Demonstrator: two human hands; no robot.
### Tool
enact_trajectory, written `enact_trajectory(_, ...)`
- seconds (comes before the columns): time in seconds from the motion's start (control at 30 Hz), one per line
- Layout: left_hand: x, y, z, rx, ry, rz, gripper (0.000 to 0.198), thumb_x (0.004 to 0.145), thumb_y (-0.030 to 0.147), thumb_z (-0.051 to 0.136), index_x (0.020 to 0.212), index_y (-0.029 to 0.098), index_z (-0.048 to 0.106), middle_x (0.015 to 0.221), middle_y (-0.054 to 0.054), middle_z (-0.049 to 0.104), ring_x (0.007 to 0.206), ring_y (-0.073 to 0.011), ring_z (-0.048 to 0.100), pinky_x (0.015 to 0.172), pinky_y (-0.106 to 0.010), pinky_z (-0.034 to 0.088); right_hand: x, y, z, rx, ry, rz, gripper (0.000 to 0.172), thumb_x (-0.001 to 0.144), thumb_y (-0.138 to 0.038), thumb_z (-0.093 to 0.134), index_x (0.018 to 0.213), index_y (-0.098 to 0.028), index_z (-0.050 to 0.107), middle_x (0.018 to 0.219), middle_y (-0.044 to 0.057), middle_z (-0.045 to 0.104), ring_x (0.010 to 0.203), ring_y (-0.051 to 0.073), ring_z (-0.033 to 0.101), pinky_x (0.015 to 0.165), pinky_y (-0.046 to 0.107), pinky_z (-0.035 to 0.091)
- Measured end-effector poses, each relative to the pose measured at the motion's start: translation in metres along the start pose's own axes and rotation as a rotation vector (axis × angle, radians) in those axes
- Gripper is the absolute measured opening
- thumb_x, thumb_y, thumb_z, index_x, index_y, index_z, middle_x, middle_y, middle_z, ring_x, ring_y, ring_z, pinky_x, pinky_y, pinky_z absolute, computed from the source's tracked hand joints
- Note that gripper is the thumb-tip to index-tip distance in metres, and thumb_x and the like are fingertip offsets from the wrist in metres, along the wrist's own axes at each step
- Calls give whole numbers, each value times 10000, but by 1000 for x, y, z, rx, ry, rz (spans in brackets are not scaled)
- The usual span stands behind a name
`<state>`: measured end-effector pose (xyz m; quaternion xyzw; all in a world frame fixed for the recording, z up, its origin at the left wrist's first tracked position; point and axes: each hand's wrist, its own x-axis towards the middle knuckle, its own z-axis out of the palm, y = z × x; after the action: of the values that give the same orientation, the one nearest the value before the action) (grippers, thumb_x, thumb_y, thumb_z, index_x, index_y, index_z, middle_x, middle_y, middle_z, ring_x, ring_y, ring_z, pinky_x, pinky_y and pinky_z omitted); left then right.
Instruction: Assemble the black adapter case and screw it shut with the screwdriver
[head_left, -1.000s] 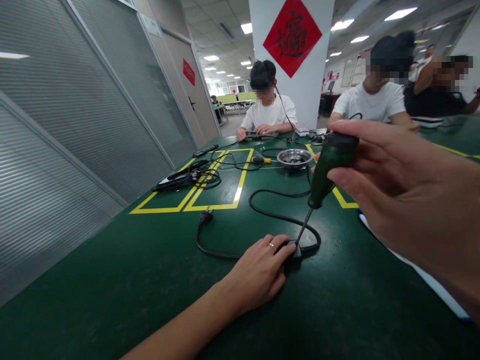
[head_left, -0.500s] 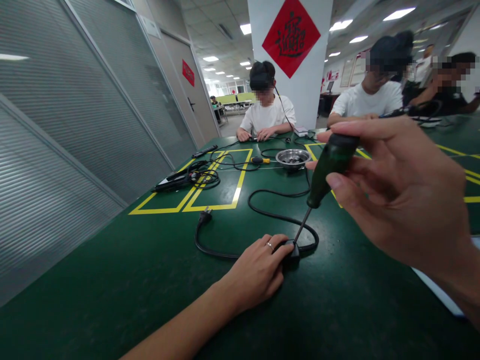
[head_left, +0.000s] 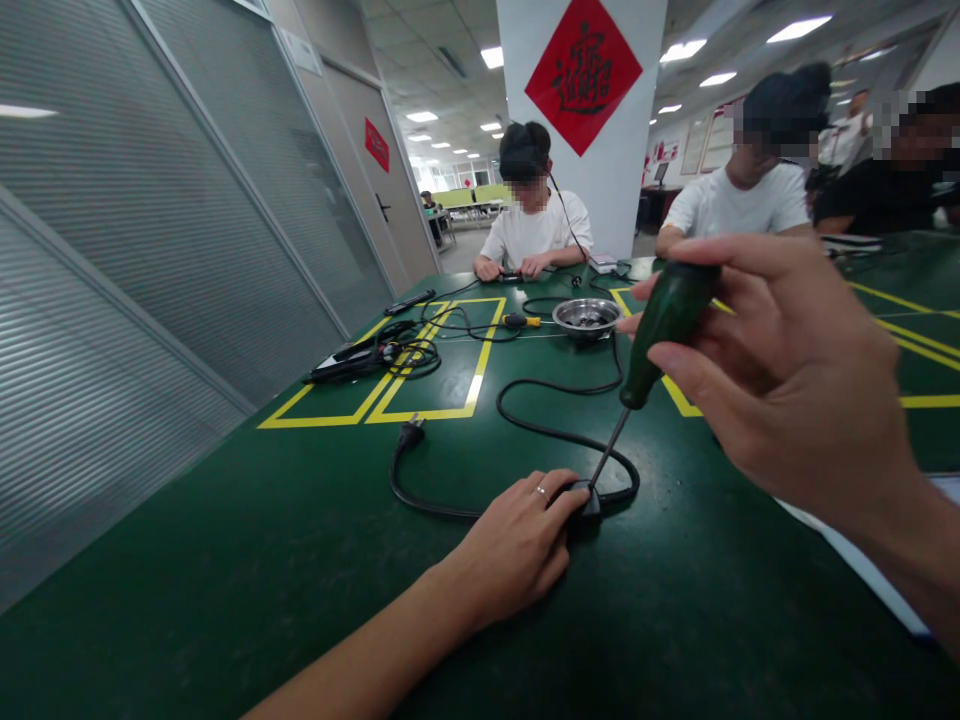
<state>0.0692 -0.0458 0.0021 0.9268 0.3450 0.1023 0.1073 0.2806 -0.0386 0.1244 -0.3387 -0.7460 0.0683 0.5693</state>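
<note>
My left hand (head_left: 521, 545), with a ring on one finger, lies closed over a small black box (head_left: 590, 503) on a power cord and presses it to the green table. In my right hand (head_left: 787, 390) is a screwdriver (head_left: 660, 335) with a dark green handle, gripped between thumb and fingers. Its shaft slants down, and the tip meets the top of the black box beside my left fingertips. The cord (head_left: 517, 400) loops away behind the box, and its two-pin plug (head_left: 412, 430) lies to the left. Most of the box is hidden under my left hand.
A metal bowl (head_left: 587, 316) holding small dark parts stands farther back, with a yellow-and-black screwdriver (head_left: 520, 321) beside it. Bundled black cables (head_left: 375, 355) lie at left over yellow tape lines. Two people in white shirts sit across the table (head_left: 247, 560).
My right hand has turned around the screwdriver and shifted slightly left, while the handle has tilted a little to the right. The tip stays on the box; my left hand holds still.
</note>
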Motion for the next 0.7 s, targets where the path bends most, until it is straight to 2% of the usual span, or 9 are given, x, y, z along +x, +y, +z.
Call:
enact_trajectory(0.07, 1, 0, 1, 1, 1, -3, 536, 819, 114, 497, 1334, 199, 374, 1368, -100, 401, 1142, -267, 467, 1003, -439, 399, 0, 3, 0, 64, -59, 21, 578, 781, -71, 583, 1302, -258, 415, 1332, 9, 530, 1162, 170, 575, 970, 316, 526)
enact_trajectory(0.2, 2, 1, 2, -7, -5, -19, 566, 821, 125, 508, 1358, 211, 351, 1369, -97, 399, 1152, -270, 462, 1005, -434, 401, 2, 10, 0, 41, -6, -18, 627, 699, -115, 694, 1265, -258, 465, 1335, 7, 524, 1173, 209, 565, 918, 336, 563)
enact_trajectory(0.33, -2, -2, -2, -68, 4, -36, 554, 857, 179, 516, 1376, 228, 329, 1375, -92, 399, 1168, -267, 460, 1024, -440, 382, 2, 12, -4, 174, -101, 11, 666, 770, -40, 569, 1366, -233, 343, 1277, 38, 554, 1090, 186, 613, 945, 390, 554)
enact_trajectory(0.43, -8, -13, -8, -178, 52, -83, 596, 880, 302, 558, 1403, 209, 288, 1386, -100, 395, 1215, -264, 434, 1058, -425, 352, 3, 4, -10, 187, 45, 18, 626, 776, -39, 565, 1335, -228, 359, 1238, 48, 561, 1110, 219, 599, 935, 444, 558)
enact_trajectory(0.53, -13, -26, -14, -267, 63, -127, 506, 869, 347, 602, 1323, 218, 421, 1284, -84, 482, 1153, -244, 483, 1016, -389, 389, 3, -9, -9, 117, 130, 26, 600, 757, -47, 596, 1289, -258, 416, 1307, 25, 499, 1156, 236, 569, 954, 446, 549)
enact_trajectory(0.6, -15, -33, -14, -315, 45, -126, 439, 850, 335, 638, 1252, 223, 502, 1182, -69, 538, 1081, -232, 522, 963, -367, 420, 0, -17, -3, 108, 105, 32, 604, 747, -56, 607, 1284, -271, 432, 1306, 9, 495, 1142, 237, 576, 946, 431, 558)
enact_trajectory(0.7, -15, -37, -12, -361, 43, -127, 443, 816, 324, 686, 1217, 214, 534, 1103, -63, 564, 1009, -226, 545, 892, -348, 445, -9, -22, 9, 126, 71, 55, 629, 750, -79, 604, 1321, -248, 401, 1209, 26, 567, 1080, 241, 605, 930, 425, 569)
